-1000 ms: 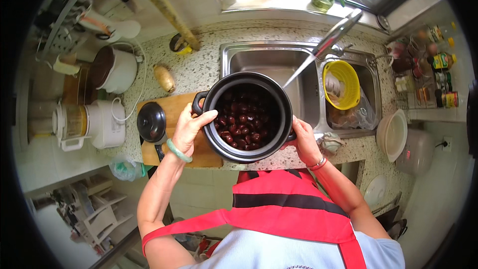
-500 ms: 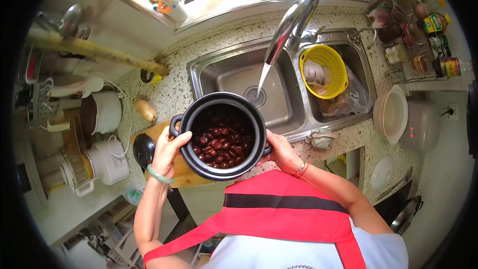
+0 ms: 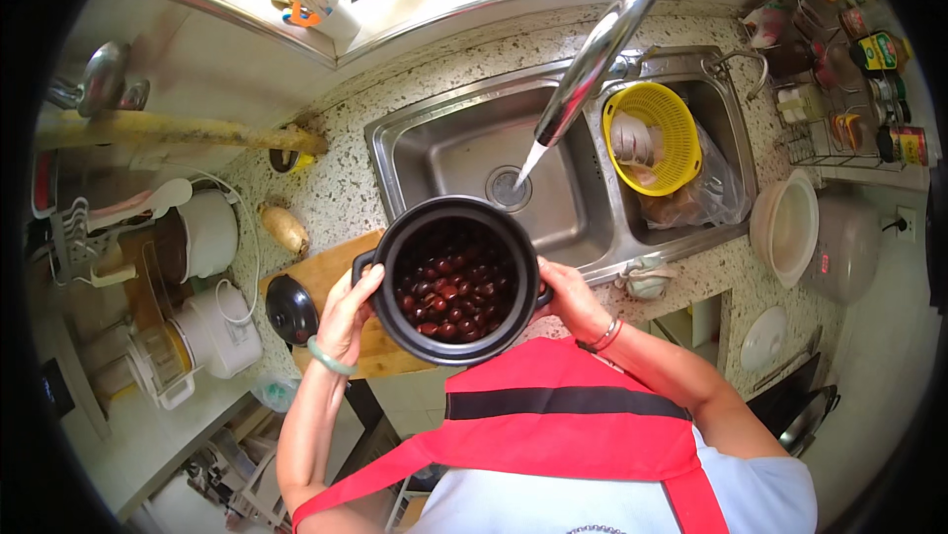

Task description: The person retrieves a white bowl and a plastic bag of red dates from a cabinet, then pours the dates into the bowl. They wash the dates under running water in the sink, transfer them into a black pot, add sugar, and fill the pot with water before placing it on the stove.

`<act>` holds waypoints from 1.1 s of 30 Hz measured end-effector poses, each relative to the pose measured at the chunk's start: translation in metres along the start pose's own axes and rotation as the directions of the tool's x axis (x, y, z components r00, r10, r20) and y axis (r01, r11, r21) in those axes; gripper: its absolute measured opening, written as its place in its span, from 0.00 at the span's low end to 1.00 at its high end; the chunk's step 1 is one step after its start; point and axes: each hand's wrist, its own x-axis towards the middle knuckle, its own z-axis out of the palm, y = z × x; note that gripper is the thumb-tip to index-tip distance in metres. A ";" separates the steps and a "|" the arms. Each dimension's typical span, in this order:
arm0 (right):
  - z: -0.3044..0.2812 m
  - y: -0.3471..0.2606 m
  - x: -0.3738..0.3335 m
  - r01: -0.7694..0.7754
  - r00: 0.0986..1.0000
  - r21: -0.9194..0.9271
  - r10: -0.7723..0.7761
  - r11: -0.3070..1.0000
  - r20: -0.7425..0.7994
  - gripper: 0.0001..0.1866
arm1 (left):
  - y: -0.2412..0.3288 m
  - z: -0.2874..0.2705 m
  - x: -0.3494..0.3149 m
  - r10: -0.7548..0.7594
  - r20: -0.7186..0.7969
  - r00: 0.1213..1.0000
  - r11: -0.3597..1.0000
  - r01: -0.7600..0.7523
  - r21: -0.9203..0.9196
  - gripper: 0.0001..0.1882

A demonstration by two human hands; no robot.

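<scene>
One pot (image 3: 449,223) has drawn back, two hands (image 3: 346,315) (image 3: 575,305) holding.

A double sink (image 3: 464,154), faucet (image 3: 597,58) and chopping board (image 3: 331,265) mark a kitchen.

Pot (image 3: 456,353) now nearer the apron (image 3: 558,445)

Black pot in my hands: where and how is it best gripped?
Probably by its two side handles, one hand from each side: they jut from opposite sides of the round black pot, where the left hand and right hand are.
</scene>
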 end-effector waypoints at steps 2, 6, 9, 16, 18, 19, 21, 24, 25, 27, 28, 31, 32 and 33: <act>-0.004 -0.016 0.004 0.000 0.999 0.023 0.001 1.000 -0.033 0.23 | 0.004 0.010 0.013 0.014 0.042 0.999 1.000 -0.014 0.002 0.18; -0.041 -0.020 0.026 0.034 0.997 0.078 -0.028 0.996 -0.079 0.22 | 0.011 0.031 0.047 0.022 0.045 0.999 0.998 -0.024 0.056 0.16; -0.049 -0.034 0.032 0.082 0.992 0.045 -0.078 0.996 -0.096 0.20 | 0.012 0.041 0.076 0.030 0.080 0.996 0.995 -0.037 0.091 0.16; -0.061 -0.055 0.048 0.188 0.956 -0.059 -0.196 0.980 -0.217 0.19 | -0.003 0.053 0.135 0.005 0.139 0.990 0.999 -0.010 0.038 0.16; -0.073 -0.051 0.060 0.166 0.953 -0.090 -0.183 0.982 -0.242 0.21 | -0.014 0.055 0.150 -0.022 0.111 0.994 0.999 0.018 0.030 0.16; -0.076 -0.048 0.066 0.161 0.946 -0.099 -0.182 0.982 -0.269 0.21 | -0.019 0.057 0.157 -0.040 0.098 0.994 0.999 0.038 0.027 0.16; -0.082 -0.044 0.075 0.150 0.929 -0.120 -0.182 0.981 -0.324 0.21 | -0.025 0.059 0.167 -0.058 0.102 0.993 0.998 0.056 0.027 0.16; -0.081 -0.045 0.087 0.103 0.916 -0.148 -0.152 0.984 -0.372 0.22 | -0.043 0.057 0.186 -0.091 0.076 0.993 0.996 0.089 0.026 0.16; -0.084 -0.044 0.092 0.093 0.912 -0.152 -0.145 0.984 -0.383 0.22 | -0.047 0.057 0.193 -0.107 0.078 0.991 0.994 0.106 0.016 0.16; -0.091 -0.039 0.103 0.073 0.904 -0.158 -0.133 0.985 -0.406 0.22 | -0.055 0.054 0.205 -0.139 0.082 0.987 0.990 0.140 -0.004 0.14; -0.092 -0.038 0.108 0.071 0.895 -0.191 -0.147 0.979 -0.422 0.23 | -0.061 0.054 0.213 -0.153 0.066 0.986 0.988 0.153 -0.003 0.15; -0.098 -0.032 0.123 0.020 0.890 -0.214 -0.115 0.977 -0.441 0.23 | -0.074 0.053 0.231 -0.189 0.037 0.981 0.982 0.189 -0.004 0.15; -0.100 -0.030 0.128 0.012 0.885 -0.230 -0.117 0.973 -0.450 0.22 | -0.076 0.052 0.233 -0.191 0.035 0.981 0.981 0.191 -0.010 0.15; -0.102 -0.028 0.131 0.015 0.881 -0.243 -0.128 0.970 -0.455 0.21 | -0.079 0.052 0.235 -0.193 0.032 0.981 0.981 0.194 -0.016 0.15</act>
